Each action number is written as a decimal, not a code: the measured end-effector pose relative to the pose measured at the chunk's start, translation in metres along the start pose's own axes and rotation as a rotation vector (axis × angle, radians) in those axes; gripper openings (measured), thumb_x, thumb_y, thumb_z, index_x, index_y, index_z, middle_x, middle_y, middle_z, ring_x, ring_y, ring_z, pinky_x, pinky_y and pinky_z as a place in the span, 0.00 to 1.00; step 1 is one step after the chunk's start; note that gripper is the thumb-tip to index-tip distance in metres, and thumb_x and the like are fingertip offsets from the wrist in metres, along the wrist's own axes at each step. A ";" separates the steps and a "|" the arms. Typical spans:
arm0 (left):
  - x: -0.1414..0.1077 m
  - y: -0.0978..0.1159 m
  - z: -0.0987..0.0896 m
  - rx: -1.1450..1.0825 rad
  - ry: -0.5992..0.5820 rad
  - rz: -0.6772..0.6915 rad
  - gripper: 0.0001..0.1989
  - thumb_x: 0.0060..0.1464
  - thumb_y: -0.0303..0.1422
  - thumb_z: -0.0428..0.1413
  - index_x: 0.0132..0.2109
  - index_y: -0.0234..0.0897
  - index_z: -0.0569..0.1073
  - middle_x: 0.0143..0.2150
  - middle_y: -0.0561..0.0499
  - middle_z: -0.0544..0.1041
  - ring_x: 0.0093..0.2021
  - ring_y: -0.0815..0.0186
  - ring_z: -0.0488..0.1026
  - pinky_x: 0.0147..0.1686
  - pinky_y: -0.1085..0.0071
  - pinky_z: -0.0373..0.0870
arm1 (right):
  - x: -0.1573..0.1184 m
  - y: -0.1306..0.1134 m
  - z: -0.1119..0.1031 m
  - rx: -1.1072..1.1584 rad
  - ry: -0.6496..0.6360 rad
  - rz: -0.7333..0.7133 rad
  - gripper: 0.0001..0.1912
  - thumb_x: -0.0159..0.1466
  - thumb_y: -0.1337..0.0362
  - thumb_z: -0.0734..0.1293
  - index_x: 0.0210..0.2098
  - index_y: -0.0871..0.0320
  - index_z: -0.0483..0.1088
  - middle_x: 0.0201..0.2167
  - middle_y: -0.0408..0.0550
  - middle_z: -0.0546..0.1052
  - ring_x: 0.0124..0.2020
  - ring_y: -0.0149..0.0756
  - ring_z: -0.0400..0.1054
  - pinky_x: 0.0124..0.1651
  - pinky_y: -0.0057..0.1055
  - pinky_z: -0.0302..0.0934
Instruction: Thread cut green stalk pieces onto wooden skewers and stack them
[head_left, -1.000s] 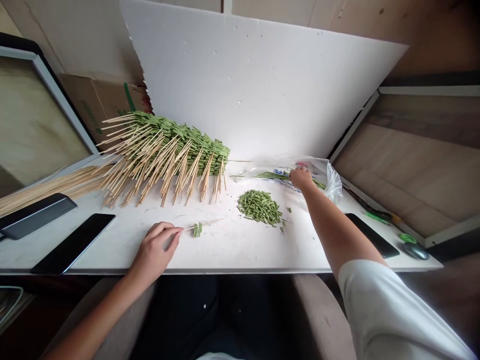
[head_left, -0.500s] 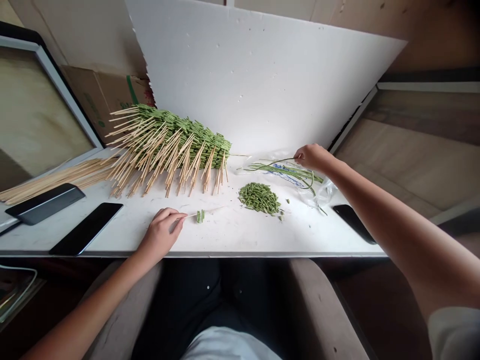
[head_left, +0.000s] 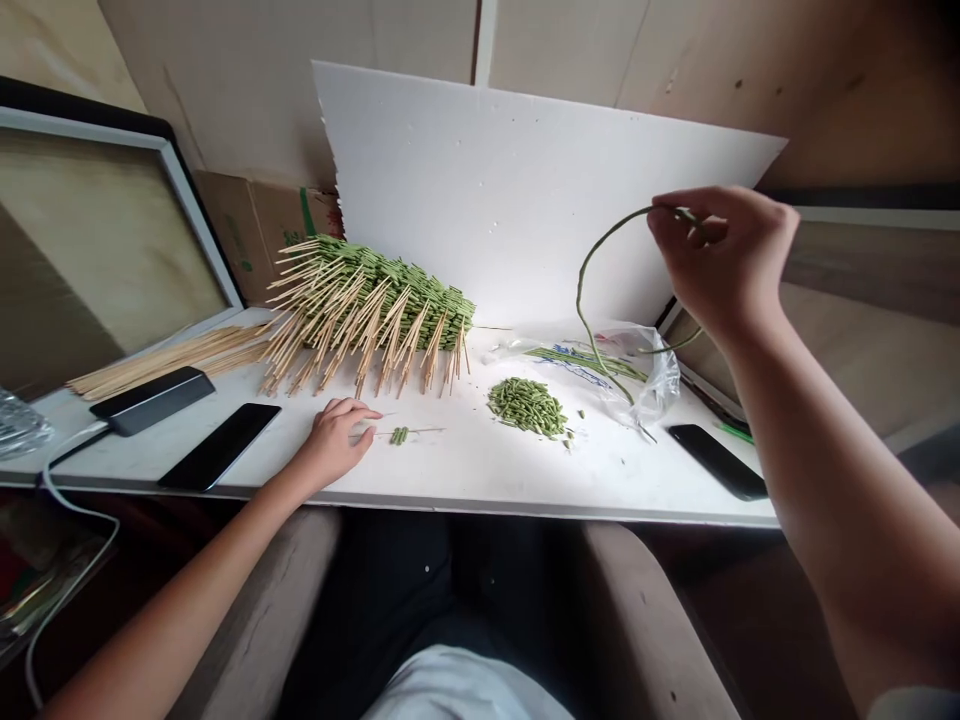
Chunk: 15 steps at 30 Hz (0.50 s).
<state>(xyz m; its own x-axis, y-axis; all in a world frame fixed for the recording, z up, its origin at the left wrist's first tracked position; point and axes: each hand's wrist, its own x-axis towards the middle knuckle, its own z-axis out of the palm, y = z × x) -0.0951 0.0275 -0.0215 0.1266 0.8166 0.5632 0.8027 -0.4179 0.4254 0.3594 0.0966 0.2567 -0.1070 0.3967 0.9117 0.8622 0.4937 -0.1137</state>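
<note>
My right hand [head_left: 724, 250] is raised over the right side of the table, pinching a long green bean [head_left: 581, 280] that hangs down in a loop. On the tabletop, my left hand [head_left: 339, 437] rests with thumb and forefinger apart. Beside its fingertips lies a thin wooden skewer [head_left: 427, 430] with several short bean pieces [head_left: 399, 436] threaded on it. A heap of cut bean pieces [head_left: 527, 406] sits at mid-table. More long beans [head_left: 581, 358] lie on a clear plastic bag [head_left: 660, 365] behind the heap.
At the back left is a large stack of filled bean skewers [head_left: 390, 290], sticks pointing forward. Bare skewers [head_left: 169, 358] lie left of it. Two phones [head_left: 221, 447] and a dark box-shaped device [head_left: 154, 398] with a cable are on the table. A white board [head_left: 540, 200] stands behind.
My right hand has lifted a long bean up off the bag, toward me. My left fingers have parted from the skewer, which now lies on the table. The view has tilted up.
</note>
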 end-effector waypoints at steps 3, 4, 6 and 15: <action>0.023 0.031 -0.024 -0.168 0.056 -0.046 0.20 0.69 0.46 0.56 0.52 0.36 0.83 0.51 0.41 0.82 0.53 0.52 0.77 0.57 0.55 0.73 | -0.008 -0.041 -0.010 0.142 0.058 -0.175 0.11 0.72 0.59 0.72 0.47 0.58 0.85 0.33 0.49 0.81 0.30 0.31 0.69 0.38 0.36 0.67; 0.031 0.044 -0.033 -0.251 0.068 -0.069 0.22 0.71 0.48 0.55 0.54 0.36 0.83 0.53 0.40 0.82 0.54 0.52 0.78 0.55 0.57 0.74 | -0.012 -0.055 -0.011 0.202 0.035 -0.225 0.10 0.72 0.59 0.72 0.47 0.54 0.85 0.33 0.49 0.81 0.30 0.34 0.70 0.36 0.38 0.67; 0.045 0.074 -0.052 -0.495 0.048 -0.063 0.26 0.73 0.51 0.53 0.61 0.35 0.80 0.58 0.39 0.81 0.57 0.53 0.78 0.56 0.58 0.74 | -0.023 -0.081 -0.007 0.321 0.001 -0.306 0.07 0.72 0.59 0.73 0.47 0.49 0.84 0.33 0.47 0.81 0.28 0.35 0.68 0.32 0.40 0.67; 0.055 0.128 -0.075 -0.854 -0.301 -0.042 0.27 0.72 0.54 0.53 0.54 0.34 0.80 0.31 0.49 0.76 0.32 0.64 0.74 0.38 0.66 0.72 | -0.067 -0.149 0.029 0.493 -0.287 -0.203 0.13 0.75 0.52 0.69 0.53 0.45 0.82 0.36 0.47 0.77 0.32 0.35 0.72 0.37 0.38 0.69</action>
<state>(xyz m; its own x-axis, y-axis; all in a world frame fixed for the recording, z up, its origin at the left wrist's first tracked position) -0.0289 -0.0110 0.1173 0.3504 0.8571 0.3776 0.1199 -0.4410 0.8895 0.2237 0.0184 0.2013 -0.4343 0.4161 0.7989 0.4865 0.8548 -0.1807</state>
